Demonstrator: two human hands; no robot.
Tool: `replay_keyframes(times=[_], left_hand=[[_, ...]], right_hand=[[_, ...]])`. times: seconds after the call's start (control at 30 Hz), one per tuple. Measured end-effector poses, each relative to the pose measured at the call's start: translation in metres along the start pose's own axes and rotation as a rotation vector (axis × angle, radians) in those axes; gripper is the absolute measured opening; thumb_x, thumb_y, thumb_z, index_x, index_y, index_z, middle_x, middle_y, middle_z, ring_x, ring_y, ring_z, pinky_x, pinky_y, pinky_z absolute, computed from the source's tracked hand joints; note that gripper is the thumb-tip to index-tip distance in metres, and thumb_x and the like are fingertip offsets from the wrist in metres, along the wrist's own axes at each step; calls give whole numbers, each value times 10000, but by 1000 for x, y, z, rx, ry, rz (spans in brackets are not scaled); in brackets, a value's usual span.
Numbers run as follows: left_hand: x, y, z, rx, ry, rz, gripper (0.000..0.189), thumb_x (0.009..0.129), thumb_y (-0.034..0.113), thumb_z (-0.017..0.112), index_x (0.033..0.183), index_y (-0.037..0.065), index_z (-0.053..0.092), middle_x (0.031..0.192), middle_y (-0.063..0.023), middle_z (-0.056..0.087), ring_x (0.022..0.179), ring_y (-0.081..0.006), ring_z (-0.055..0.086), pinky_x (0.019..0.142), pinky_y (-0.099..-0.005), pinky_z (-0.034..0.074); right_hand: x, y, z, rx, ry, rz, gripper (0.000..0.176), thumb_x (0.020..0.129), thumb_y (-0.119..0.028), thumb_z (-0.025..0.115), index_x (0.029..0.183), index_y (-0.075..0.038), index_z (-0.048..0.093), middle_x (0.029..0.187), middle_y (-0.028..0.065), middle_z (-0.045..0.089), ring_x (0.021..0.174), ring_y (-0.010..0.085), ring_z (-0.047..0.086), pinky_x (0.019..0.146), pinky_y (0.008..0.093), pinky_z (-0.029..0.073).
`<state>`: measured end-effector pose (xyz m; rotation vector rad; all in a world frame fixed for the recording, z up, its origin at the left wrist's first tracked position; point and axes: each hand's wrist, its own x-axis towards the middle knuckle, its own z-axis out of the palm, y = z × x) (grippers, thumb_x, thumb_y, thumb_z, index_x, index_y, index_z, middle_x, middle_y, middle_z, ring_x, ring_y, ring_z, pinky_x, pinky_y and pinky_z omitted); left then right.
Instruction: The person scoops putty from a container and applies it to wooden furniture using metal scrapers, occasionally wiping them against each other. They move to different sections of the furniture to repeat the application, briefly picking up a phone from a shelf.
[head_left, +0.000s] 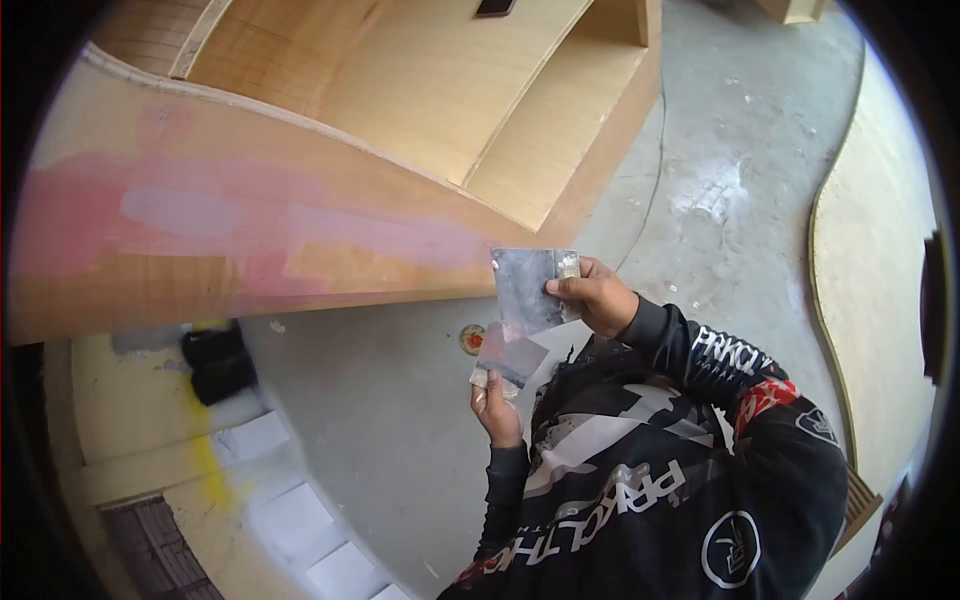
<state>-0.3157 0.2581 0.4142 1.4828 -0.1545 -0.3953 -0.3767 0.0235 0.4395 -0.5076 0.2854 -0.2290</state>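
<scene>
My right hand (600,297) grips a grey, smeared flat metal plate (527,285) by its right edge, thumb on top. Lower and to the left, my left hand (497,408) holds a smaller flat scraper (512,356) with pinkish filler on its face and a pale lower edge. The lower corner of the larger plate meets or overlaps the top of the smaller one. Just left of them is the corner of a wooden cabinet (400,240), its side smeared with pink filler.
A round tin (472,339) with red stuff stands on the grey floor (360,400). A phone (495,8) lies on the cabinet. A cable (658,170) crosses the floor. At right is a curved wooden panel (870,260); at lower left, black objects (218,362) and white blocks (290,515).
</scene>
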Motion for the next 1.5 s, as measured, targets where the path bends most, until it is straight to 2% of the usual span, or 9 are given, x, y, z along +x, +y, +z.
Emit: replay_keyframes(times=[0.17,0.33,0.5,0.67,0.8,0.97,1.23,1.47,1.5], left_hand=[[-23,-4,-15,-95,327,5,321,938,126,529,1218,-31,549,1154,-105,609,1073,-212,582,956,-355,441],[-36,-36,-8,-358,527,-55,359,930,159,506,1254,7,527,1208,-120,597,1110,-273,589,987,-414,443],[-31,-56,17,-601,461,-210,355,917,162,487,1252,54,536,1201,-112,609,1101,-290,597,979,-454,448],[-9,-72,26,-636,431,-194,348,912,155,495,1243,66,553,1180,-112,625,1114,-295,598,983,-457,450],[3,-65,36,-623,336,-136,356,910,150,495,1249,60,557,1185,-111,630,1126,-293,596,996,-463,447],[18,-41,48,-618,229,-140,360,911,116,488,1249,0,533,1202,-121,605,1116,-258,584,999,-399,432],[48,-32,62,-603,306,-159,325,905,96,498,1214,21,564,1144,-103,638,1056,-257,619,962,-384,459],[42,-44,53,-720,177,-107,378,895,100,521,1260,5,534,1230,-133,610,1130,-280,603,1015,-423,446],[39,-43,51,-710,110,-77,487,900,132,534,1362,0,450,1348,-153,542,1232,-287,537,1065,-430,406]], right_hand=[[10,3,-11,-54,-38,67,341,843,-69,658,1173,-19,588,996,31,661,894,142,628,807,291,495],[32,-14,-10,-36,-181,253,317,840,-3,615,1157,-4,603,1027,68,680,931,195,663,882,338,513],[33,-18,2,-60,-255,254,307,850,8,602,1157,12,596,1043,81,679,969,209,663,912,352,509],[29,-32,12,-46,-256,324,308,846,3,611,1154,4,597,1051,79,679,971,211,660,915,350,504],[20,-46,14,-60,-235,255,316,841,-11,627,1155,2,597,1043,72,679,990,210,652,925,363,499],[12,-74,17,-18,-175,108,309,840,-5,623,1147,8,596,1041,89,678,964,221,660,892,382,518],[21,-78,-6,-12,-104,23,339,818,15,593,1157,20,579,1036,105,678,933,233,666,876,386,529],[26,-76,5,-108,-172,33,314,824,-5,607,1136,18,593,1057,97,678,974,230,654,916,382,496],[29,-78,10,-128,-184,22,314,825,-12,612,1137,18,592,1061,97,678,971,229,655,914,386,497]])
